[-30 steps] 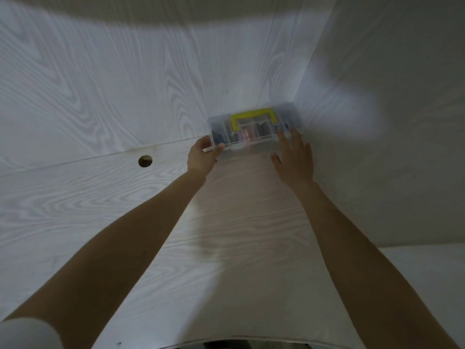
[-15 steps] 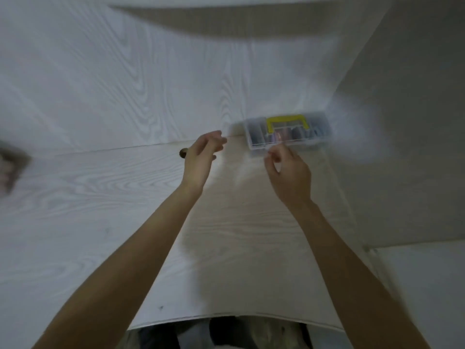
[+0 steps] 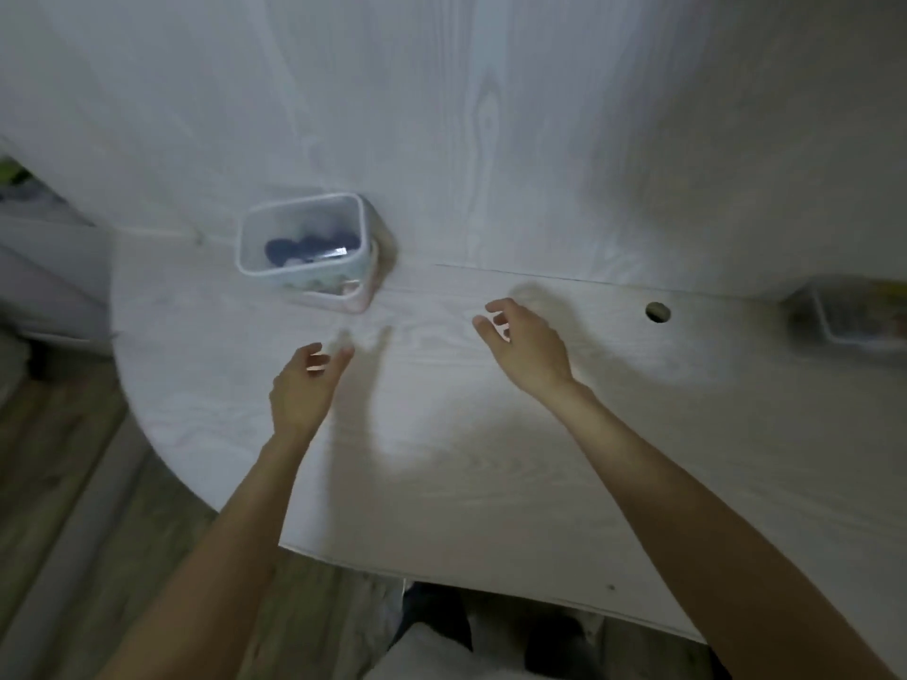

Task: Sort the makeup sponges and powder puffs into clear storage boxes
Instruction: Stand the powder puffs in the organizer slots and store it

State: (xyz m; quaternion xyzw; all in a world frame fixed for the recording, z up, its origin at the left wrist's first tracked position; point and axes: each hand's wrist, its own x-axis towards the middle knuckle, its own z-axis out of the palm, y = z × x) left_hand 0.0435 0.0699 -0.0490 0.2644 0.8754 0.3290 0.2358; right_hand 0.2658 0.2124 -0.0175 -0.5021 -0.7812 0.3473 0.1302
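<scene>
Two empty hands, left hand [image 3: 302, 390] and right hand [image 3: 527, 343], grip apart, near clear box [image 3: 314, 252] on white desk [image 3: 491, 458]

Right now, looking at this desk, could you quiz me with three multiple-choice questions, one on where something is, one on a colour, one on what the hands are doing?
1. Where does the open clear box stand?
A. against the back wall, left of both hands
B. at the desk's front edge
C. on the floor

2. What colour are the round pieces inside it?
A. yellow
B. dark blue
C. red

3. What are the left hand and right hand doing?
A. both gripping the box
B. one lifting a lid
C. both empty, fingers loosely spread

Answers: 1 A, it touches the wall panel; 2 B, dark blue shapes show through the top; 3 C, neither hand touches anything.
</scene>
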